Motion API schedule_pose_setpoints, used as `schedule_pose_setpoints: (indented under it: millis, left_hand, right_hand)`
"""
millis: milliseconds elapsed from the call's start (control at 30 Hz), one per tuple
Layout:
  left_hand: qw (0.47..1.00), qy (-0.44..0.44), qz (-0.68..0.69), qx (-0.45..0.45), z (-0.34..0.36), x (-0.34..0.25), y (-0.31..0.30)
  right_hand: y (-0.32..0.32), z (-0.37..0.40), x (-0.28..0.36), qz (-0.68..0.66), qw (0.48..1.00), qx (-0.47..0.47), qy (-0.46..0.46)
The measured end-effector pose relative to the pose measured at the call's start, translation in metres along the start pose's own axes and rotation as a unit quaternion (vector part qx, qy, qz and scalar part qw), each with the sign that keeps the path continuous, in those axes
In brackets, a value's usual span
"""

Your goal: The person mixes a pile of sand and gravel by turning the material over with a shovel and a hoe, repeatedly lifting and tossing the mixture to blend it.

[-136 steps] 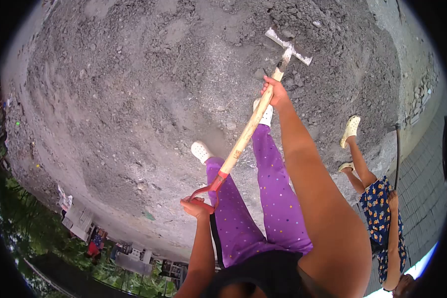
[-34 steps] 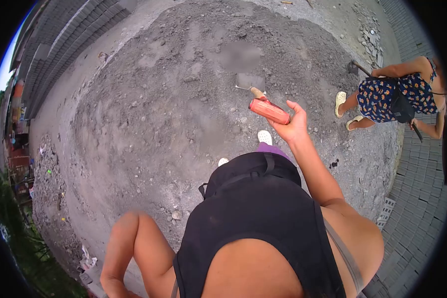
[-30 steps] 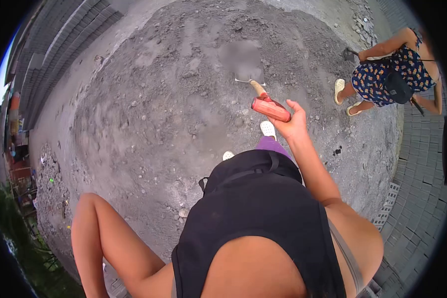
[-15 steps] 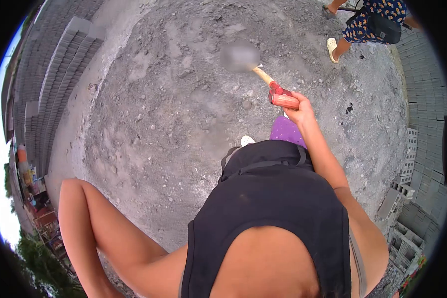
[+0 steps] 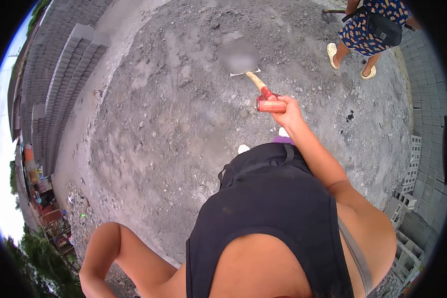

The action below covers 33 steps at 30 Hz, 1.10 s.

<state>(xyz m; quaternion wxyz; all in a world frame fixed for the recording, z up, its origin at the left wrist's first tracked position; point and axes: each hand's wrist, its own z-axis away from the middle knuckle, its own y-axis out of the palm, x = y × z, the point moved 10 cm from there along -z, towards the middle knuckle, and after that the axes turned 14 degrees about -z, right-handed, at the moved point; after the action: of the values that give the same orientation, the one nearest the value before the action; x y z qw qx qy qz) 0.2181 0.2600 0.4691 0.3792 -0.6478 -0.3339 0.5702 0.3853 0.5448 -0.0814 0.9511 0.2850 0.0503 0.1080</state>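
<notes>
My right hand (image 5: 287, 111) is wrapped round the red grip of a long-handled tool (image 5: 271, 105), ahead of my body. Its wooden shaft (image 5: 255, 80) slants forward and left to a pale-edged head near the gravel; a blurred round patch covers most of that head. My left arm (image 5: 107, 248) is bent out to the lower left, and its hand is outside the picture. Below the tool, the tips of my white shoes (image 5: 243, 148) show past my black top.
Grey gravelly ground (image 5: 159, 124) spreads around me. At the upper right stands a person (image 5: 367, 32) in a patterned garment and pale clogs, with another tool. Stacked blocks (image 5: 67, 69) rise on the left; hollow blocks (image 5: 407, 199) lie at the right.
The tool and my right hand have shifted slightly left. My left arm has moved lower. The other person's second clog has come into view, and less purple cloth shows by my feet.
</notes>
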Motion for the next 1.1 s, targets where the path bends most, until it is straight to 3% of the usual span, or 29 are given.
schedule_pose_setpoints:
  millis: [33, 67, 133, 167, 200, 233, 267, 300, 367, 400, 467, 567, 633, 700, 767, 833, 900, 933, 967, 1033, 1100]
  left_hand:
    - [0.998, -0.039, 0.042, -0.023, 0.009, 0.043, 0.004]
    - [0.981, -0.092, 0.058, -0.158, 0.001, 0.112, -0.009]
    - [0.877, -0.064, 0.248, -0.407, 0.051, 0.235, 0.034]
    - [0.756, -0.179, 0.353, -0.521, 0.068, 0.313, 0.067]
    - [0.579, -0.384, 0.394, -0.602, 0.082, 0.391, 0.117]
    - [0.518, -0.596, 0.334, -0.515, 0.087, 0.441, 0.179]
    - [0.480, -0.687, 0.357, -0.412, 0.073, 0.477, 0.233]
    - [0.463, -0.668, 0.455, -0.364, 0.040, 0.502, 0.267]
    - [0.505, -0.666, 0.479, -0.269, -0.010, 0.522, 0.294]
    - [0.502, -0.667, 0.477, -0.275, -0.013, 0.535, 0.304]
    - [0.560, -0.728, 0.357, -0.168, -0.006, 0.565, 0.319]
    - [0.536, -0.735, 0.350, -0.223, -0.021, 0.582, 0.328]
    - [0.551, -0.714, 0.357, -0.243, -0.036, 0.585, 0.322]
    - [0.595, -0.720, 0.301, -0.193, -0.066, 0.562, 0.278]
    - [0.592, -0.724, 0.312, -0.166, -0.077, 0.562, 0.271]
    - [0.590, -0.727, 0.324, -0.137, -0.093, 0.557, 0.270]
    - [0.618, -0.739, 0.250, -0.094, -0.105, 0.550, 0.244]
    - [0.696, -0.688, 0.199, -0.039, -0.126, 0.542, 0.228]
    - [0.696, -0.689, 0.199, -0.041, -0.130, 0.539, 0.227]
    - [0.627, -0.741, 0.230, -0.067, -0.121, 0.541, 0.228]
    - [0.621, -0.738, 0.250, -0.084, -0.119, 0.549, 0.240]
  right_hand:
    - [-0.001, 0.002, 0.009, -0.008, 1.000, -0.008, -0.006]
    - [0.001, 0.004, 0.014, 0.009, 1.000, -0.006, 0.002]
    - [0.005, 0.001, 0.021, 0.020, 1.000, 0.005, 0.018]
    - [0.008, 0.000, 0.021, 0.032, 0.999, 0.016, 0.031]
    - [0.008, -0.003, 0.017, 0.029, 0.999, 0.020, 0.032]
    - [0.011, -0.006, 0.007, 0.035, 0.997, 0.033, 0.060]
    - [0.012, -0.005, 0.001, 0.048, 0.994, 0.042, 0.088]
    - [0.011, 0.002, 0.002, 0.054, 0.994, 0.044, 0.088]
    - [0.010, 0.019, -0.004, 0.087, 0.988, 0.042, 0.122]
    - [0.009, 0.025, -0.006, 0.103, 0.984, 0.040, 0.141]
    - [0.013, 0.023, 0.007, 0.108, 0.983, 0.052, 0.142]
    - [0.009, 0.015, 0.029, 0.082, 0.982, 0.062, 0.159]
    - [0.020, 0.033, 0.044, 0.030, 0.984, 0.076, 0.156]
    - [0.023, 0.035, 0.056, 0.019, 0.981, 0.088, 0.171]
    - [0.027, 0.041, 0.063, -0.005, 0.974, 0.113, 0.199]
    - [0.023, 0.063, 0.078, 0.011, 0.983, 0.079, 0.165]
    - [0.023, 0.063, 0.090, -0.015, 0.985, 0.092, 0.146]
    - [0.025, 0.067, 0.094, -0.002, 0.981, 0.129, 0.147]
    - [0.023, 0.072, 0.097, 0.000, 0.980, 0.131, 0.147]
    - [0.026, 0.078, 0.107, 0.004, 0.983, 0.146, 0.107]
    - [0.034, 0.088, 0.111, 0.009, 0.983, 0.150, 0.102]
